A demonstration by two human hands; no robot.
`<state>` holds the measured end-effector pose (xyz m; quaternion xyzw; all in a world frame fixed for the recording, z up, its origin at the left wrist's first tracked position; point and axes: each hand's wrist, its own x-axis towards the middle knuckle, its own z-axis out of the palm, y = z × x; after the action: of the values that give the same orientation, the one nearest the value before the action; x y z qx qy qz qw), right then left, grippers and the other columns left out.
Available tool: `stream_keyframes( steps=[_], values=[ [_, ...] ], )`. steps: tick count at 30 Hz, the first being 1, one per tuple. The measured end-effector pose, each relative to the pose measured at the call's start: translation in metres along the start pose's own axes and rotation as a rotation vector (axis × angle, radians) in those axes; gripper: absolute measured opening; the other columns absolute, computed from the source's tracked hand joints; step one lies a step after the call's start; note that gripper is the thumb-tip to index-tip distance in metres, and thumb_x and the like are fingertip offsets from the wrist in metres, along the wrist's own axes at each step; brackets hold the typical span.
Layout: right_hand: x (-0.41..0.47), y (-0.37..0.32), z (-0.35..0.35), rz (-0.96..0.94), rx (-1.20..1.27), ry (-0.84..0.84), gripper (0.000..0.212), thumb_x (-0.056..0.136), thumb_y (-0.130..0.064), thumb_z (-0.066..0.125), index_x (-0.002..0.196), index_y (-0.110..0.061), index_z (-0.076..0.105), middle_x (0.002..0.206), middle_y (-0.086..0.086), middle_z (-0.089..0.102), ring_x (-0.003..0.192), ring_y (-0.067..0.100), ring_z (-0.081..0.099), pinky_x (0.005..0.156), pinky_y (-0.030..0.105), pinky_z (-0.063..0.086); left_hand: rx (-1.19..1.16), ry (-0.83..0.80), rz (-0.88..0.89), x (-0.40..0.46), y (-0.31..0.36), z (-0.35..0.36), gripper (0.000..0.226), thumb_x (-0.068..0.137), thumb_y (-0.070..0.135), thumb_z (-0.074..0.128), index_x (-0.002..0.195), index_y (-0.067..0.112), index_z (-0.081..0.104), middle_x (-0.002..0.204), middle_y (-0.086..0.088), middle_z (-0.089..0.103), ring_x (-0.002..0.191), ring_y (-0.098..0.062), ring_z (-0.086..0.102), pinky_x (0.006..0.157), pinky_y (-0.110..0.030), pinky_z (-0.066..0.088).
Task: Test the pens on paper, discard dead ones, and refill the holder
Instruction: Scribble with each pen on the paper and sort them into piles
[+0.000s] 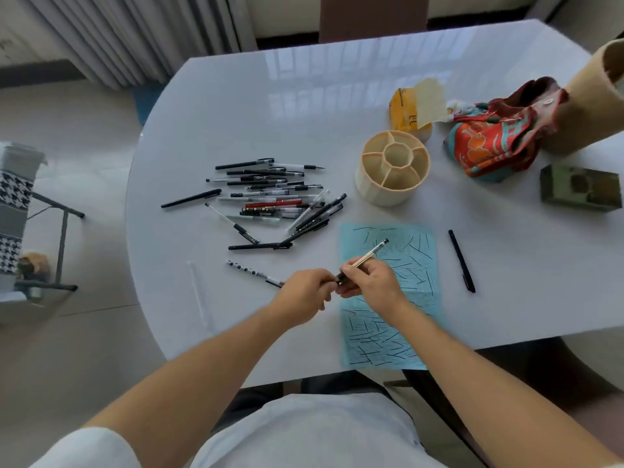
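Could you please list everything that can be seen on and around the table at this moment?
table: one, glossy white, fills the view
pen pile: many, mostly black and clear, one red, left of centre
holder: one, cream, round, empty compartments, behind the paper
paper: one sheet, light blue, covered in test strokes, near edge
black pen: one, alone right of the paper
spotted pen: one, near the left hand
tissue pack: one, yellow, behind the holder
cloth bag: one, red and orange, far right
box: one, dark green, right edge
left hand: pinches the held pen's lower end
right hand: grips the held pen
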<state>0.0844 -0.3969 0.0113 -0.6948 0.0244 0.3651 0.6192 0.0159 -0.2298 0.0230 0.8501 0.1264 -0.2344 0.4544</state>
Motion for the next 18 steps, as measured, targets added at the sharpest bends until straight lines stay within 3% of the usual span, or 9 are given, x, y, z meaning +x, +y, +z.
stream_keyframes(
  steps=[4,6,10,13,15,18],
  values=[
    [0.004,-0.005,-0.041,-0.033,0.143,0.487,0.021,0.095,-0.020,0.066,0.077,-0.010,0.067,0.062,0.002,0.067,0.052,0.018,0.058,0.049,0.031,0.050,0.298,0.053,0.013,0.004,-0.008,-0.006,0.023,0.102,0.028,0.052,0.106,0.016,0.071,0.088,-0.002,0.073,0.080,-0.024,0.066,0.076,-0.039,0.054],
    [0.010,-0.013,-0.066,-0.068,0.064,0.592,0.022,0.094,-0.024,0.065,0.075,-0.014,0.067,0.058,-0.002,0.064,0.048,0.014,0.055,0.047,0.030,0.047,0.384,0.069,-0.002,0.003,-0.018,-0.009,0.024,0.103,0.030,0.051,0.109,0.017,0.070,0.098,-0.002,0.073,0.090,-0.025,0.065,0.079,-0.039,0.053],
    [0.023,-0.019,-0.067,-0.129,-0.112,0.483,0.014,0.092,-0.022,0.065,0.080,-0.023,0.072,0.066,-0.001,0.071,0.056,0.014,0.064,0.058,0.035,0.058,0.425,0.128,0.178,0.011,-0.011,-0.003,0.022,0.102,0.033,0.053,0.109,0.020,0.070,0.116,0.005,0.067,0.107,-0.019,0.061,0.084,-0.039,0.053],
    [0.037,-0.019,-0.048,-0.115,-0.114,0.427,0.014,0.091,-0.016,0.065,0.085,-0.024,0.075,0.076,0.002,0.077,0.070,0.016,0.073,0.074,0.040,0.063,0.474,0.070,0.314,0.023,0.002,0.008,0.024,0.102,0.033,0.053,0.115,0.019,0.069,0.145,0.002,0.056,0.139,-0.017,0.044,0.108,-0.041,0.045],
    [0.045,-0.019,-0.037,-0.117,-0.142,0.443,0.011,0.090,-0.016,0.064,0.086,-0.024,0.071,0.074,0.000,0.076,0.068,0.013,0.073,0.070,0.036,0.061,0.521,-0.006,0.355,0.030,0.006,0.014,0.025,0.103,0.031,0.052,0.117,0.017,0.067,0.154,-0.003,0.046,0.148,-0.020,0.033,0.117,-0.040,0.035],
    [0.052,-0.017,-0.029,-0.122,-0.312,0.426,0.002,0.089,-0.022,0.065,0.090,-0.022,0.066,0.077,0.000,0.074,0.072,0.020,0.072,0.065,0.034,0.056,0.555,-0.068,0.341,0.035,0.006,0.017,0.028,0.103,0.030,0.051,0.119,0.014,0.067,0.156,-0.004,0.043,0.149,-0.021,0.032,0.118,-0.039,0.033]
  ],
)
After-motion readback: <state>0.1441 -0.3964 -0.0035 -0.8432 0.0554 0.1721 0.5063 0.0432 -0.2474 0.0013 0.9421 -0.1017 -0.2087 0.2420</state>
